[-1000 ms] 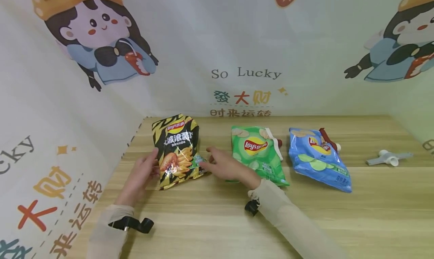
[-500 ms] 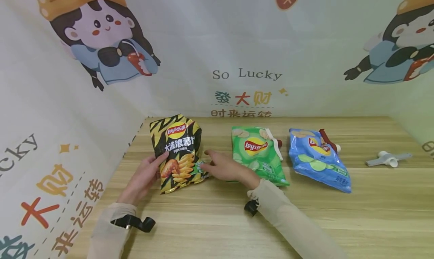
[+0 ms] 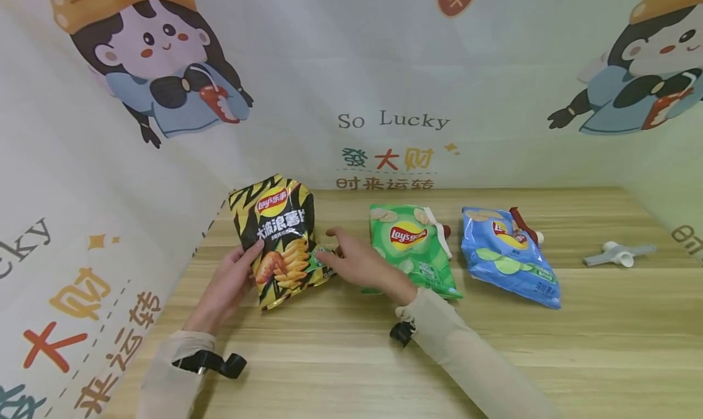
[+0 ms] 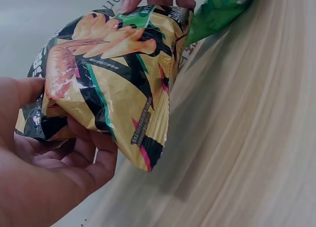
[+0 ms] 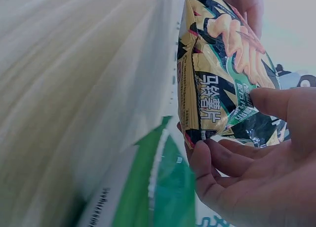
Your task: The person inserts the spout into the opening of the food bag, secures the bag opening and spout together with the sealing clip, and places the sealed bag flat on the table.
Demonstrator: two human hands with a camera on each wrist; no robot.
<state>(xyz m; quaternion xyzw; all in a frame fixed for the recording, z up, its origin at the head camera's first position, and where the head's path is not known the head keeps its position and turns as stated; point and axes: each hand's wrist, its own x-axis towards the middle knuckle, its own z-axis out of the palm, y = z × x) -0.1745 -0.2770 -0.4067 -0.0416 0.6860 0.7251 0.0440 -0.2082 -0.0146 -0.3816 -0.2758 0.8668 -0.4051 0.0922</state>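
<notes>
Both hands hold a black-and-gold bag of chips (image 3: 282, 242) at the left of the table. Its front, with a Lay's logo and pictured chips, faces up toward the head camera. My left hand (image 3: 227, 282) grips the left edge, thumb on the front and fingers curled beneath, as the left wrist view shows. At the lower right corner my right hand (image 3: 359, 260) pinches the bag, its thumb on the printed front and its fingers under the edge (image 5: 217, 163). In the left wrist view the bag's lower end (image 4: 148, 133) hangs over the wooden table (image 4: 237, 138).
A green chip bag (image 3: 409, 248) with a white clip (image 3: 439, 230) lies just right of my right hand. Farther right are a blue chip bag (image 3: 508, 254) with a dark red clip (image 3: 525, 225) and a grey-and-white clip (image 3: 619, 254). Printed cloth (image 3: 494, 89) stands behind the table.
My left hand has taken hold of the black-and-gold chip bag, its thumb moving onto the front. The bag's top has shifted left and its face has tipped up. The right hand stays at the corner.
</notes>
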